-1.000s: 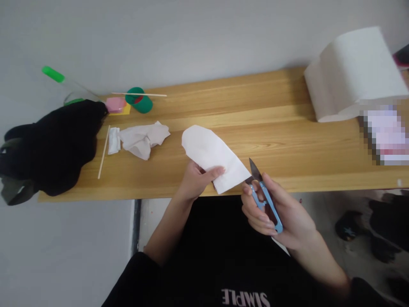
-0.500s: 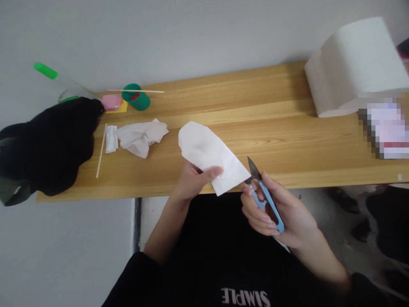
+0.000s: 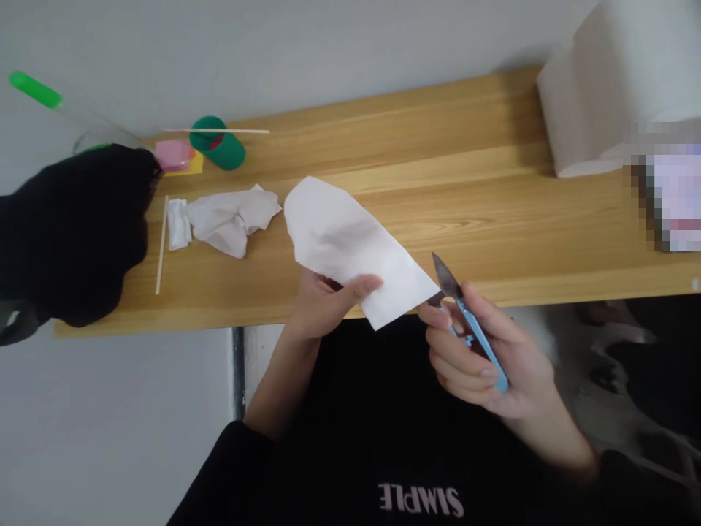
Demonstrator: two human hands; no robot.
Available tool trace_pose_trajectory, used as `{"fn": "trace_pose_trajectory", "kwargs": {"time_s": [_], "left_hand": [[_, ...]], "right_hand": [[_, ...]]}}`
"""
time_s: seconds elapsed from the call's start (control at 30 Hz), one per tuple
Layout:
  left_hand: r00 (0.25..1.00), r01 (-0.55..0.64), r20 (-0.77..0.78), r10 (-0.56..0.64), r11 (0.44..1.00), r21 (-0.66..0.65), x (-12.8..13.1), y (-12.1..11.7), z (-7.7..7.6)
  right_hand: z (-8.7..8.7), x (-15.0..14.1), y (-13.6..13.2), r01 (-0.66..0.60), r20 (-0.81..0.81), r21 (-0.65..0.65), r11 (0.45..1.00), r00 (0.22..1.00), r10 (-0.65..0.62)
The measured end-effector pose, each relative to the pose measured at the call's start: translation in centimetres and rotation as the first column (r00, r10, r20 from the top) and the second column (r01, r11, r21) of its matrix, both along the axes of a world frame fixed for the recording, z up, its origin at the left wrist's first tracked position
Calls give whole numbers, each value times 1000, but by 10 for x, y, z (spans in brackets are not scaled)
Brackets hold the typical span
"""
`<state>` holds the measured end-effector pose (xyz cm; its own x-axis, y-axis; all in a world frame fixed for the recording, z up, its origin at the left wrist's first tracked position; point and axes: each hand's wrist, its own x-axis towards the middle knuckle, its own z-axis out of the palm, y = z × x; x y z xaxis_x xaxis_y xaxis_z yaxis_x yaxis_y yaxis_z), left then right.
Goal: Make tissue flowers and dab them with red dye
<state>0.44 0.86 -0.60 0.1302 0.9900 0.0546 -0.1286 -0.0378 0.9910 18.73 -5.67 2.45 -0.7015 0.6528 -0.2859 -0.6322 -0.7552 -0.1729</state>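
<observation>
My left hand (image 3: 328, 303) pinches a folded piece of white tissue paper (image 3: 350, 237), its thumb on top and its other fingers hidden beneath. One end of the paper is rounded; the opposite end runs to a pointed corner on the right. My right hand (image 3: 487, 351) is closed around a pair of blue-handled thread snips (image 3: 482, 340). The blades are apart, and the paper's pointed corner lies at the lower blade, close to my right fingertips. Whether the corner is between the blades I cannot tell.
On the wooden table (image 3: 493, 219) lie crumpled tissue (image 3: 235, 219), a small white packet (image 3: 179, 224), a thin stick (image 3: 162, 245) and black cloth (image 3: 82, 234). Behind them are a green cup (image 3: 227, 152) and pink sticky notes (image 3: 172, 155). A large tissue roll (image 3: 591, 109) stands at right.
The view has shifted slightly. The tissue paper shows more of its broad face, tilted up a little. Both hands keep their hold, and the snips' blades stay apart at the corner.
</observation>
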Motion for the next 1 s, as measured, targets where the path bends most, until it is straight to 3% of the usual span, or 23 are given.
{"fn": "trace_pose_trajectory", "kwargs": {"time_s": [0.8, 1.0], "left_hand": [[999, -30, 20, 31, 999, -25, 0, -2, 7], [999, 38, -12, -38, 999, -5, -3, -1, 5]], "right_hand": [[1, -1, -2, 1, -17, -7, 1000, 1000, -2], [2, -1, -3, 12, -21, 17, 1000, 1000, -12]]}}
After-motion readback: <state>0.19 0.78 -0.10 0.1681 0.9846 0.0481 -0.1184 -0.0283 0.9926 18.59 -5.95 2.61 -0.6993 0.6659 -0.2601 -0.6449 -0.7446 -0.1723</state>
